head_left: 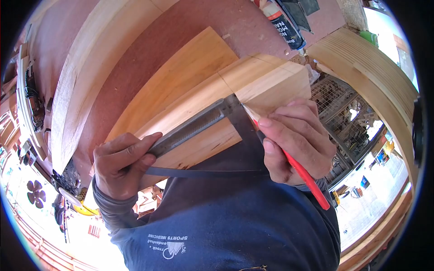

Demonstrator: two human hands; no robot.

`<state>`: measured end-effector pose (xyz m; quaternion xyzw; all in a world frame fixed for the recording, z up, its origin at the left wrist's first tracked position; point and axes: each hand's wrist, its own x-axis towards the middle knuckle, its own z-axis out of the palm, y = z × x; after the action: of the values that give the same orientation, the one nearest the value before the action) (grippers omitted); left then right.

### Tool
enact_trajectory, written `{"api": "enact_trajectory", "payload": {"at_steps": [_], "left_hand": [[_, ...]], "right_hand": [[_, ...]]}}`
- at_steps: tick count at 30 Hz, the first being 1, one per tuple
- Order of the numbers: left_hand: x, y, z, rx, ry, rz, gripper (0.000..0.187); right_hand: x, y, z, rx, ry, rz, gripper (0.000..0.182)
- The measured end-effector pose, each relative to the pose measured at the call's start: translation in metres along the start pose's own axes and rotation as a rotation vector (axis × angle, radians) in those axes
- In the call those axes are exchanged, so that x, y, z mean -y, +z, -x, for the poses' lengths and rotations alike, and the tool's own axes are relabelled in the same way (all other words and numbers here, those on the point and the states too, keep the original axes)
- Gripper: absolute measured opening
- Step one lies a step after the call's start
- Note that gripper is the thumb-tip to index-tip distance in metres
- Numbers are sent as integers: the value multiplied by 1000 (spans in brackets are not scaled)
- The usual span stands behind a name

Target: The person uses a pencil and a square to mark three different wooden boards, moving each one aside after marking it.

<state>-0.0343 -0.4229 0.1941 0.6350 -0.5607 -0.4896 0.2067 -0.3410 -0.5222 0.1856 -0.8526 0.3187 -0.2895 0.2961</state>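
A grey metal square lies across a light wooden board, its dark blade running down over the board's face. My left hand is closed around the far left end of the square's thick stock, thumb and index finger pinching it. In my right hand is a red pencil, gripped between thumb and fingers. Its sharpened tip meets the wood right beside the blade's upper corner. Fine dark lines cross the board's upper face near that corner. The right fingers also rest by the board's cut end.
Behind the board, another tan plank lies on a reddish surface. A long curved timber stretches along the left. At the top right lies a labelled adhesive cartridge. Thick ridged timber and a wire rack stand at right.
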Motion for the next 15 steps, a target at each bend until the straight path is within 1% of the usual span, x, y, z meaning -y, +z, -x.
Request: {"api": "enact_trajectory", "payload": {"at_steps": [5, 9, 15], "left_hand": [[1, -1, 0, -1, 11, -5, 38], [1, 0, 0, -1, 8, 1, 37], [1, -1, 0, -3, 22, 7, 34]], "right_hand": [[-2, 1, 2, -40, 8, -64, 24], [-2, 0, 0, -10, -6, -25, 24], [-2, 3, 3, -33, -11, -2, 25]]}}
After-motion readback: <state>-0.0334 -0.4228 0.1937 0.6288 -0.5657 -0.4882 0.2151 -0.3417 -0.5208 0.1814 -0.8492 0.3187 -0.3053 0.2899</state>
